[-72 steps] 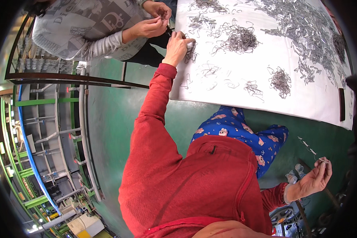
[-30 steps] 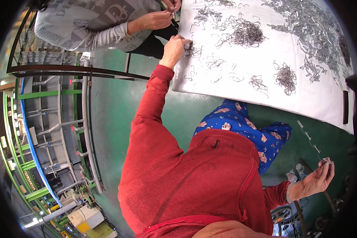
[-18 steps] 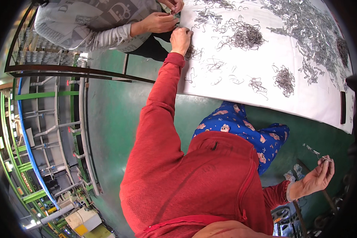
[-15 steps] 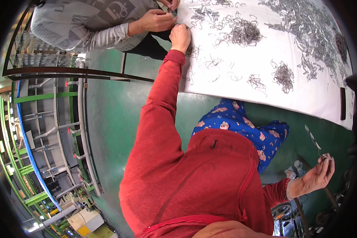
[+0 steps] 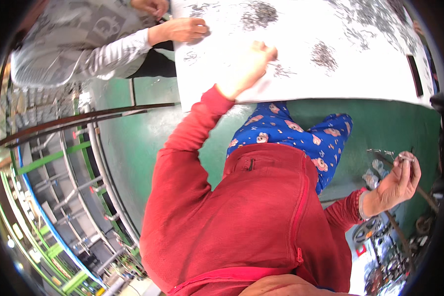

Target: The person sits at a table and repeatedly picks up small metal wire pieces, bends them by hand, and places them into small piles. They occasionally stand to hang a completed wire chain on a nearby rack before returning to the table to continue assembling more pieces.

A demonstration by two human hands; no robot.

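My left hand [image 5: 249, 64] is over the near part of the white table [image 5: 320, 89], beside a small cluster of dark wire hooks [image 5: 282, 72]. Motion smears its fingers, and whether anything is in them cannot be made out. Off the table at the right, my right hand [image 5: 397, 182] pinches a string of small, pale metal pieces [image 5: 381, 152] between thumb and fingers; the string trails out from the fingertips. A larger heap of dark hooks [image 5: 324, 56] lies to the right of my left hand.
Across the table's left corner a co-worker's hand [image 5: 186, 29] reaches in. More hooks [image 5: 259, 15] and a wide spread of small metal pieces [image 5: 365, 24] cover the far side. A metal frame [image 5: 84, 116] stands at the left. Plastic bags [image 5: 371, 177] lie below my right hand.
My left hand has moved right and nearer along the table, away from the co-worker. My right hand has risen slightly in view, still pinching the string. The co-worker's hands have separated, one now on the table.
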